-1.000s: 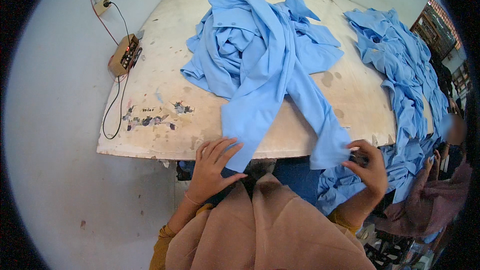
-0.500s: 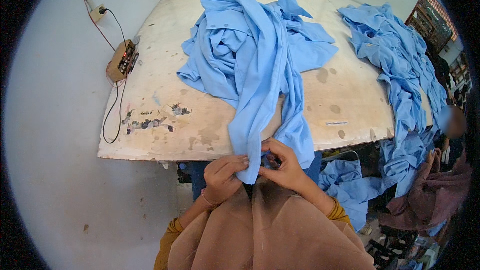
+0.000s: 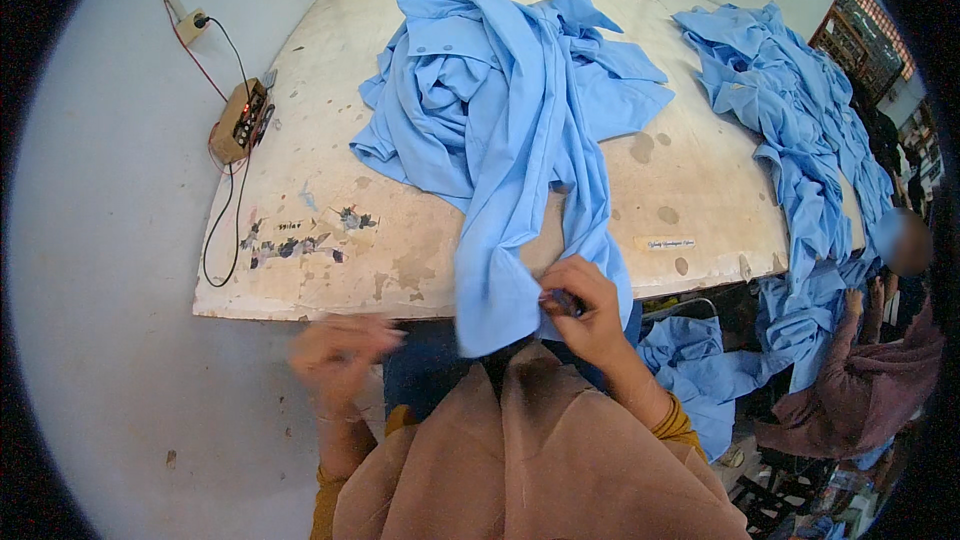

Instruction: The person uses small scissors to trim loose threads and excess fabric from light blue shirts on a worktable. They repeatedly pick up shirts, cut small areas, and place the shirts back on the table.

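Observation:
A light-blue garment (image 3: 440, 120) lies bunched on the table, with two small buttons showing on one flap. One long sleeve-like part (image 3: 500, 280) trails over the front edge toward me. Beside its right edge, my right hand (image 3: 590, 315) is closed around a small dark tool, mostly hidden in the fingers; the fingertips meet the cloth's edge. My left hand (image 3: 345, 355) is off to the left, apart from the cloth, in front of the table edge. Motion smears its fingers.
The pale, stained table (image 3: 700, 210) bears another heap of blue garments (image 3: 780, 100) hanging over its right side. At the far right sits another person in a dark brown top (image 3: 860, 390). A small box with cables (image 3: 240, 120) is at the table's left edge by the wall.
My left hand has let go of the cloth and swung left. The hanging end has spread wider, and my right hand has shifted slightly right and up, with the dark tool now showing.

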Demonstrator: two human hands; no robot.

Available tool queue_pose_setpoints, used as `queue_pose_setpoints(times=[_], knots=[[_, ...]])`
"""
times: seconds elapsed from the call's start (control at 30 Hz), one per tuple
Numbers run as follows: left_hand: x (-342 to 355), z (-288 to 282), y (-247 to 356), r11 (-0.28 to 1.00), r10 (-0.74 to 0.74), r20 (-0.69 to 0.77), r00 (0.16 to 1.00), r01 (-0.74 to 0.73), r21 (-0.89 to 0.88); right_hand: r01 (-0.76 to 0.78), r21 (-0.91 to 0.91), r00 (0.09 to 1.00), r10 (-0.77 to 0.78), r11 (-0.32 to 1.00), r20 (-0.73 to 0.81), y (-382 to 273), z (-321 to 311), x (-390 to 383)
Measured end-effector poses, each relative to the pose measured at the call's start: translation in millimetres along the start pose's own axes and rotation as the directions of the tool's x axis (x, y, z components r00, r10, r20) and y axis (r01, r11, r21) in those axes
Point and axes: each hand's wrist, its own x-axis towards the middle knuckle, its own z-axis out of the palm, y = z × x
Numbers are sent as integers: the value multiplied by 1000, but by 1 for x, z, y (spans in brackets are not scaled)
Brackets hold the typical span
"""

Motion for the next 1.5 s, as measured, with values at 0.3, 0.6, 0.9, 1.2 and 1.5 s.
queue_pose_setpoints(times=[0.3, 0.6, 0.9, 1.2, 1.5], knots=[[39, -14, 9, 612, 93, -282, 955, 169, 773, -123, 136, 991, 129, 983, -31, -9, 2, 3], [41, 95, 19, 986, 5, 321, 947, 48, -157, -33, 157, 999, 30, 987, 23, -7, 8, 1], [50, 77, 16, 946, -134, -408, 903, -6, -324, -148, 241, 988, 155, 959, -8, -11, 1, -1], [25, 91, 20, 935, 323, 130, 938, -337, 109, -182, 326, 983, 176, 928, 48, -22, 1, 6], [22, 92, 21, 981, 176, 64, 982, -170, -95, -130, 475, 991, 122, 870, 48, -26, -7, 19]])
